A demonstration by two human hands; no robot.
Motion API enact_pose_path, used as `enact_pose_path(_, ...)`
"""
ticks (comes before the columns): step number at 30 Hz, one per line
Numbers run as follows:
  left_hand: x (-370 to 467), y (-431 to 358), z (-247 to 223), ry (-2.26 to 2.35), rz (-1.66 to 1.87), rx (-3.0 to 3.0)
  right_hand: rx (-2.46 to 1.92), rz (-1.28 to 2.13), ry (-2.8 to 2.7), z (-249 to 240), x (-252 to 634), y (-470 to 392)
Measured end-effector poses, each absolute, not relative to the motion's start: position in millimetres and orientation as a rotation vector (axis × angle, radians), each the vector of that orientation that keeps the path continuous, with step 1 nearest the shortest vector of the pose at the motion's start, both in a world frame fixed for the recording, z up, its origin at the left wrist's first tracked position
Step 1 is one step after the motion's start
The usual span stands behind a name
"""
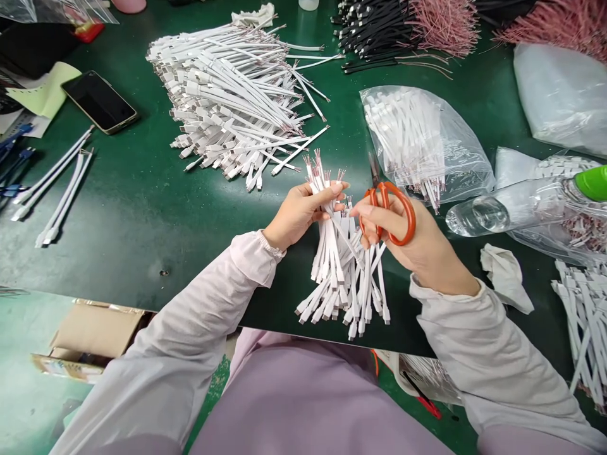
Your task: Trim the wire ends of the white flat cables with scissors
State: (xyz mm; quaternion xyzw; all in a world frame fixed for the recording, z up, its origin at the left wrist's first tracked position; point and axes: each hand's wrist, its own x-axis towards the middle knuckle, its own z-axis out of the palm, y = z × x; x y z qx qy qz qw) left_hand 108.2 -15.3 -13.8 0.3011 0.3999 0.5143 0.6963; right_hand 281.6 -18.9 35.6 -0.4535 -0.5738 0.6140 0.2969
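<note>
My left hand [303, 212] is closed around a bunch of short white cables [329, 249], their bare wire ends sticking up past my fingers. My right hand [403, 230] grips a pair of scissors [408, 215] by the orange handles, the blades pointing up and away from me. Under and between my hands, more white cables [365, 291] lie with their connectors toward the table's front edge. Beyond my left hand spreads a large pile of white cables [237, 101] with frayed wire ends to the right.
A phone [99, 101] lies at the left, near loose white cables [66, 196]. To the right are a bag of cables [427, 139], a clear bottle [516, 202] with green cap, and a crumpled cloth [506, 275]. Black cables [379, 31] lie at the back.
</note>
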Motion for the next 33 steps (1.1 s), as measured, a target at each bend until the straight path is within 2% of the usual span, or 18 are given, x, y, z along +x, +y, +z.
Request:
enact_pose_path(4,111.1,-17.1,-11.2,0.987,1.218,0.727,-1.179,1.852,-1.569,36.8,278.9,-26.4)
enact_pose_path(15,114.5,-17.6,-13.8,1.059,1.292,0.789,-1.291,1.715,-1.603,31.5,270.4,-27.6)
enact_pose_path(33,114.9,-17.4,-16.4,1.136,1.317,0.901,-1.276,1.771,-1.55,33.7,268.7,-30.8)
